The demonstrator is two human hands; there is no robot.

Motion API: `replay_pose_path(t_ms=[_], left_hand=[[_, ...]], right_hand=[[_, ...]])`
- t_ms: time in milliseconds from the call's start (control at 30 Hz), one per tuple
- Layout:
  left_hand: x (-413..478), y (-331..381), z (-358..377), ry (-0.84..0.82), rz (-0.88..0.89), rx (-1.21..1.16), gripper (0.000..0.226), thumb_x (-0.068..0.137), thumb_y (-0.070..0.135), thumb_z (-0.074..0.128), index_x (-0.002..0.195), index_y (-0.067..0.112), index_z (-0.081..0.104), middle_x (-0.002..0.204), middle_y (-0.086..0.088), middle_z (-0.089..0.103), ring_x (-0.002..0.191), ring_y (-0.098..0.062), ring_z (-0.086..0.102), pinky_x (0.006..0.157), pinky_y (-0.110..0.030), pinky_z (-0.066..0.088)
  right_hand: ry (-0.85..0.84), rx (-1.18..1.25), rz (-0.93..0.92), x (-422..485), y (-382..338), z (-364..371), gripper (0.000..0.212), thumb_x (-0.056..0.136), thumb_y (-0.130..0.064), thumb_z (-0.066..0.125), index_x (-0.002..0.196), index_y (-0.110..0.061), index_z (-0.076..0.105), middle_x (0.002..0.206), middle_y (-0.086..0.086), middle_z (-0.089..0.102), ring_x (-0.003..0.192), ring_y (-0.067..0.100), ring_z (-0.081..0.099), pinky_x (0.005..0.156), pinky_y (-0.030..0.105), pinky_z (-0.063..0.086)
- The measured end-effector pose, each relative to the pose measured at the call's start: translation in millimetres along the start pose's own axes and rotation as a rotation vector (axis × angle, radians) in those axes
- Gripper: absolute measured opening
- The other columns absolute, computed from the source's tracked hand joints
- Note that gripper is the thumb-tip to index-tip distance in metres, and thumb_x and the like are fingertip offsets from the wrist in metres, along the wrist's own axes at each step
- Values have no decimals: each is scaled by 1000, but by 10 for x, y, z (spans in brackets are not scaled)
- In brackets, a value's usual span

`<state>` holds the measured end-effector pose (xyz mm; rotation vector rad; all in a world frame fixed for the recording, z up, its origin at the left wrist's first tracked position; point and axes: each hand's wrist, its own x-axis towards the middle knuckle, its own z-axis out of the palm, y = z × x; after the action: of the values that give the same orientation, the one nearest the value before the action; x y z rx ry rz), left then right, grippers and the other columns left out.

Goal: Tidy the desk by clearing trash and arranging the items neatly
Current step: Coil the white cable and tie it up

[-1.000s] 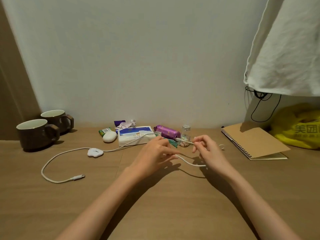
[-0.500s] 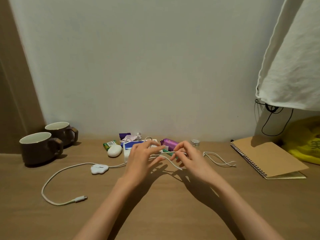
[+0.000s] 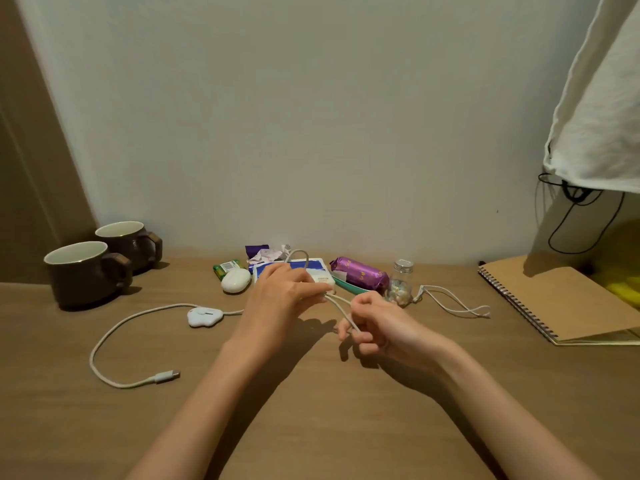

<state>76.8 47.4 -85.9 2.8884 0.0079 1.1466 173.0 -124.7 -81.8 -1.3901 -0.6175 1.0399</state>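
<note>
A plain pale wall (image 3: 311, 116) fills the far side of the scene behind the desk (image 3: 346, 427). At the far left a brown wooden panel (image 3: 31, 168) runs up beside the wall and leans in the view. At the upper right a creased white cloth (image 3: 602, 116) hangs down, its hem well above the desk. A thin black cord (image 3: 573, 194) bunches just under that hem and droops in a loop against the shadowed wall. Below, at the far right edge, sits a yellow bag (image 3: 627, 265), partly cut off.
</note>
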Motion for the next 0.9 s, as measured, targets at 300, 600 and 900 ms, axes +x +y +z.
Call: replay_pose_path(t_ms=[300,600,900], left_hand=[[-38,-22,-128,-62,-88,-238,40,76,42,59,114,33,65,106,12,71,83,-15,59,82,-28,27],[-48,-82,-132,-50,-144,-247,29,75,39,61,102,35,71,83,5,74,79,-10,43,84,-14,23],[-44,-25,-122,-215,-124,-344,33,81,62,36,112,59,49,83,32,61,91,7,47,84,-30,20]], right_hand=[[-175,-64,6,-113,-46,-72,34,98,-20,43,121,-2,61,76,1,56,58,7,35,45,17,28],[-22,-72,47,-153,-85,-116,20,92,-12,57,102,-6,74,95,12,69,54,5,44,44,14,34],[58,-220,-90,-222,-103,-118,16,92,-12,57,94,-13,73,89,4,66,50,6,38,42,13,32]])
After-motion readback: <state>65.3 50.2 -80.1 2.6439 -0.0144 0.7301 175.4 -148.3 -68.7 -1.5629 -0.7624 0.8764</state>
